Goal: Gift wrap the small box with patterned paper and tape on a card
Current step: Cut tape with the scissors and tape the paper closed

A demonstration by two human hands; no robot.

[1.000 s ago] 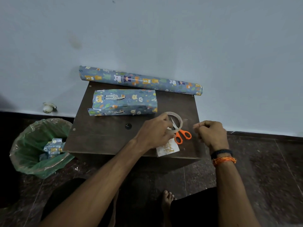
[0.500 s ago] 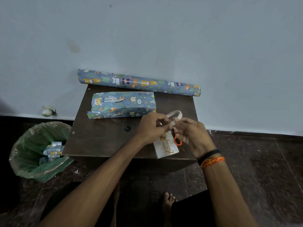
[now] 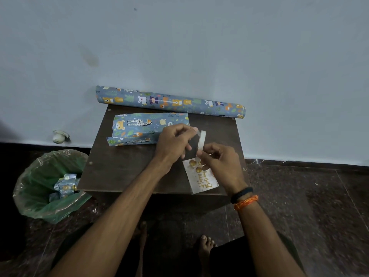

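Wrapped box (image 3: 148, 127) lying on the far left part of the small dark table (image 3: 123, 166), covered in blue animal-print paper, with a loose flap of the same paper sticking out along its near edge. Sitting just in front of the paper roll (image 3: 169, 101), which is resting along the table's back edge against the pale wall (image 3: 199, 47).

Left hand (image 3: 172, 143) hovering over the middle of the table, partly hiding the box's right end, fingers curled, thumb and forefinger pinching the free end of the clear tape near the top of the tape roll (image 3: 201, 142). Right hand (image 3: 220, 162) gripping the tape roll from below and to the right, fingers curled round its lower rim, the roll standing on edge between both hands and raised above the tabletop. Wearing a black band and an orange thread (image 3: 245, 201) on the right wrist.

Card (image 3: 201, 179) lying at the table's near right edge, white with gold lettering and gold round shapes, its near corner reaching the table's front edge, its upper part tucked under the right hand.

Standing on the dark floor (image 3: 299, 196) left of the table: bin (image 3: 40, 196) lined with a green bag, holding scraps of the same patterned paper (image 3: 64, 185). Bare foot (image 3: 204, 246) showing below the table. Small pale object (image 3: 59, 136) sitting at the foot of the wall, too small for identifying.
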